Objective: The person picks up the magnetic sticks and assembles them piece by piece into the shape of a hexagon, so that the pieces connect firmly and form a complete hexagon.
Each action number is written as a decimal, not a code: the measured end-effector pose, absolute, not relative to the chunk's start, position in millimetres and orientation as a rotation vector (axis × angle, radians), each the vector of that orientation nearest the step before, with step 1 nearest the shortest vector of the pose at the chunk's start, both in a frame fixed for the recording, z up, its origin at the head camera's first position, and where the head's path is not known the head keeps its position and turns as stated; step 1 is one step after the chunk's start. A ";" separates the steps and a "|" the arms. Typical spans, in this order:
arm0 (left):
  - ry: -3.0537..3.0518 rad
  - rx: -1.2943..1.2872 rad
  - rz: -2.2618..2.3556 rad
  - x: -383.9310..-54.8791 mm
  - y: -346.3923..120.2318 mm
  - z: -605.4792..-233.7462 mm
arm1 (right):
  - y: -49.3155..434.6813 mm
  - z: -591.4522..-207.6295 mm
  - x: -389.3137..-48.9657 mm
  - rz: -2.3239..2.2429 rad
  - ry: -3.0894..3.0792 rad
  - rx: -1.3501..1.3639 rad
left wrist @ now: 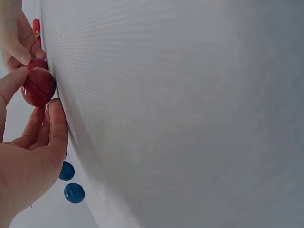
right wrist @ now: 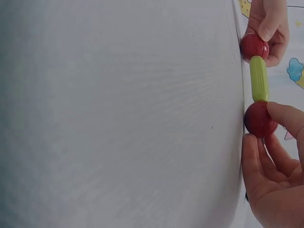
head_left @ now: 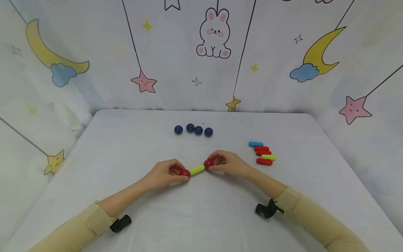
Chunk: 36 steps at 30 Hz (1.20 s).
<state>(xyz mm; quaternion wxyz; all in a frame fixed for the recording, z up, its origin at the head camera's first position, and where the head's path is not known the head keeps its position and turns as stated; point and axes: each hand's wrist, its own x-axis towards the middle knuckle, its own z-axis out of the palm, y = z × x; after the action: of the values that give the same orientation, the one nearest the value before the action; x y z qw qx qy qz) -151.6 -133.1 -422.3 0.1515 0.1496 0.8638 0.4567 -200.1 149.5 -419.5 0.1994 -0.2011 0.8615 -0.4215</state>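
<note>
A yellow-green ribbed rod [head_left: 197, 170] joins two red balls near the middle of the table. The left hand [head_left: 167, 172] pinches the left red ball [head_left: 185, 173] between thumb and fingers. At the other end, the right hand [head_left: 229, 163] grips the right red ball [head_left: 208, 165] the same way. In the right wrist view the rod [right wrist: 259, 78] runs straight from one ball to the other, both touching it. The left wrist view shows the near ball [left wrist: 39, 87] in the left hand, hiding the rod and most of the far ball.
Several dark blue balls [head_left: 198, 130] lie in a loose row at the back of the white table [head_left: 132, 140]. To the right is a stack of short rods: one blue [head_left: 255, 144], several red [head_left: 264, 161] and one yellow-green [head_left: 268, 157]. A patterned cloth hangs behind.
</note>
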 end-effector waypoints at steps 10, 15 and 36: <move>2.493 0.605 1.268 -172.8 -96.0 -416.5 | 152.7 -419.3 -200.6 -1.207 2.379 -0.569; 2.523 0.672 1.234 -182.8 -79.8 -420.0 | 155.2 -421.5 -201.6 -1.232 2.352 -0.605; 2.528 0.682 1.209 -181.6 -73.1 -420.0 | 275.6 -389.9 -242.1 -0.734 2.934 -0.354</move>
<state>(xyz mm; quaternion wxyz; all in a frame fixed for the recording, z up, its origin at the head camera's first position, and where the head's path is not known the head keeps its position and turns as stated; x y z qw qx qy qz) -181.6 -73.1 -420.0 0.1285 0.2344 0.8694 0.4156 -242.1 275.6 -389.9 0.0481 -0.1162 0.9624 -0.2408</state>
